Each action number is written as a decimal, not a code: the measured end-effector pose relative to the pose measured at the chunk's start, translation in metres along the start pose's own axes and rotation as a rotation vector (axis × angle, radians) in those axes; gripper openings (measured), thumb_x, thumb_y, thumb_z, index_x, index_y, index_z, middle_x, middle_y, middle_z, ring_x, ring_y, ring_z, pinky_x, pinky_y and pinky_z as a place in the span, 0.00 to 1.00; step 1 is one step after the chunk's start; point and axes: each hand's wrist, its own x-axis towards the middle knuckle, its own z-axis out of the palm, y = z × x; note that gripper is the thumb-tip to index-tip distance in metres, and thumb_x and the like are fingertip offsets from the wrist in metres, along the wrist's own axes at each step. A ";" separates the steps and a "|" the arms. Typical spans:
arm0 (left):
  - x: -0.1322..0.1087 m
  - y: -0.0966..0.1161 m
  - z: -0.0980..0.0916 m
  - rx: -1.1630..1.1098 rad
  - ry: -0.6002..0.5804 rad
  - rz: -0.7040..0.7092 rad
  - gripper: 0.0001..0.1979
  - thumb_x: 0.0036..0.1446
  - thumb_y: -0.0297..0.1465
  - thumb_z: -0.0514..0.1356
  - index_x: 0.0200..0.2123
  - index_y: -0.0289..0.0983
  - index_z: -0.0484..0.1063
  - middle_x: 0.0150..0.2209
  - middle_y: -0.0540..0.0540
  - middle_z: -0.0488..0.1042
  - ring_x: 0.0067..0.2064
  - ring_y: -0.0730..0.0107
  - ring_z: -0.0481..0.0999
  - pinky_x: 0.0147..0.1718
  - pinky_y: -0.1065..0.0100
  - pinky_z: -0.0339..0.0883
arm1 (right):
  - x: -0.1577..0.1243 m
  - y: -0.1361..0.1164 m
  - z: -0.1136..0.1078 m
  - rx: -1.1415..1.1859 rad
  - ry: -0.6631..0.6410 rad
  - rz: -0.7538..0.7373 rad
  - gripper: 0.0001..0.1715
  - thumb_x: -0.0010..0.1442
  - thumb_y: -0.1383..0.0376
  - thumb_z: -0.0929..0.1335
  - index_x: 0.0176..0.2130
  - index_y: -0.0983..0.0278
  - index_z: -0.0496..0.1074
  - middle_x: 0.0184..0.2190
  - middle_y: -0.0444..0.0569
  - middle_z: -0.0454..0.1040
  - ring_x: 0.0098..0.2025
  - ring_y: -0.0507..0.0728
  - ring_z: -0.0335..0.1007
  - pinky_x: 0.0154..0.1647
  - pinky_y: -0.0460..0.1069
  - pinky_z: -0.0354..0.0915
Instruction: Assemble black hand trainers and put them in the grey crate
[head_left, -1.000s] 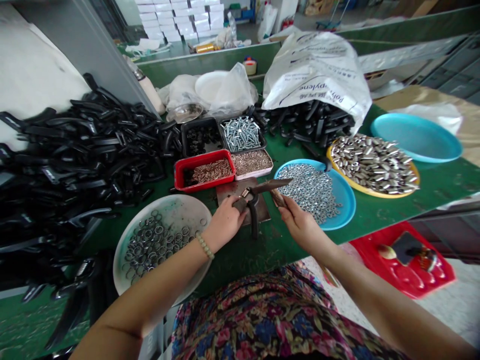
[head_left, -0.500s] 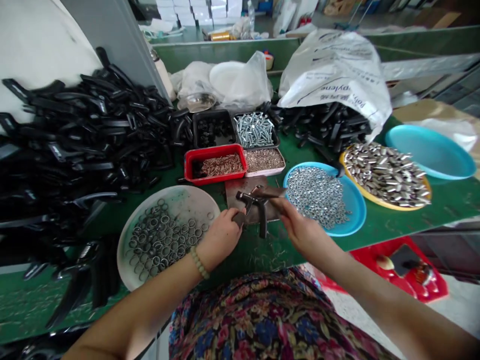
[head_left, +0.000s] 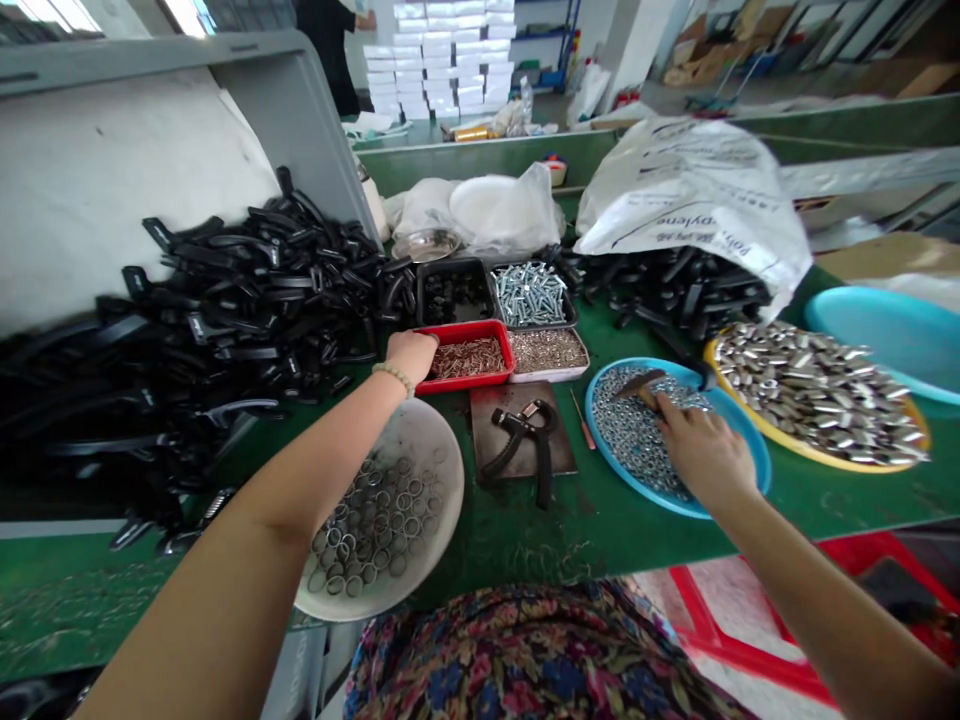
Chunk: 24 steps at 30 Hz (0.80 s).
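Touching the red tray [head_left: 466, 381] edge — left hand [head_left: 409, 354]

View: one camera, worn on the person's head.
Facing: aimed forward and down at the left hand [head_left: 411, 352] and right hand [head_left: 705, 450].
Nearness: held close above the table [head_left: 525, 545].
Reach: extended past it to stacked white boxes [head_left: 431, 60] far off.

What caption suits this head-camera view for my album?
Left hand on red tray, right hand among nuts on blue plate.
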 end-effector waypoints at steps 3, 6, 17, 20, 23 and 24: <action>-0.002 0.003 0.008 0.014 -0.008 0.028 0.11 0.49 0.15 0.55 0.21 0.34 0.64 0.19 0.49 0.65 0.38 0.63 0.71 0.49 0.59 0.60 | -0.016 -0.054 -0.023 0.101 0.036 -0.094 0.24 0.64 0.54 0.58 0.49 0.66 0.69 0.40 0.62 0.72 0.43 0.68 0.69 0.38 0.59 0.65; -0.004 0.001 0.004 0.040 -0.005 0.048 0.06 0.48 0.19 0.58 0.24 0.34 0.67 0.27 0.45 0.70 0.39 0.60 0.71 0.48 0.60 0.62 | -0.026 -0.112 -0.041 0.301 -0.188 -0.210 0.24 0.61 0.48 0.60 0.36 0.65 0.69 0.31 0.55 0.73 0.32 0.62 0.71 0.30 0.53 0.65; -0.111 0.084 0.016 -1.268 0.127 -0.062 0.08 0.51 0.30 0.61 0.36 0.37 0.67 0.39 0.46 0.77 0.43 0.67 0.77 0.48 0.62 0.69 | -0.028 -0.125 -0.046 2.001 -0.603 0.282 0.17 0.58 0.52 0.64 0.35 0.58 0.53 0.15 0.30 0.56 0.09 0.45 0.42 0.09 0.40 0.41; -0.127 0.108 0.034 -1.415 0.195 -0.116 0.08 0.50 0.29 0.63 0.36 0.37 0.70 0.40 0.45 0.78 0.45 0.66 0.77 0.51 0.60 0.68 | -0.036 -0.133 -0.051 2.254 -0.556 0.320 0.19 0.61 0.50 0.62 0.30 0.59 0.52 0.13 0.31 0.53 0.09 0.44 0.38 0.08 0.39 0.40; -0.128 0.115 0.040 -1.401 0.256 -0.125 0.09 0.51 0.30 0.63 0.37 0.37 0.73 0.42 0.45 0.78 0.47 0.65 0.76 0.53 0.59 0.67 | -0.038 -0.139 -0.053 2.303 -0.533 0.327 0.22 0.61 0.49 0.62 0.27 0.60 0.52 0.13 0.32 0.52 0.09 0.43 0.37 0.07 0.39 0.39; -0.128 0.115 0.039 -1.367 0.260 -0.116 0.09 0.52 0.31 0.63 0.38 0.37 0.74 0.43 0.45 0.78 0.47 0.65 0.76 0.54 0.59 0.66 | -0.038 -0.139 -0.053 2.310 -0.530 0.327 0.22 0.61 0.49 0.62 0.26 0.60 0.52 0.13 0.32 0.52 0.09 0.43 0.36 0.07 0.39 0.39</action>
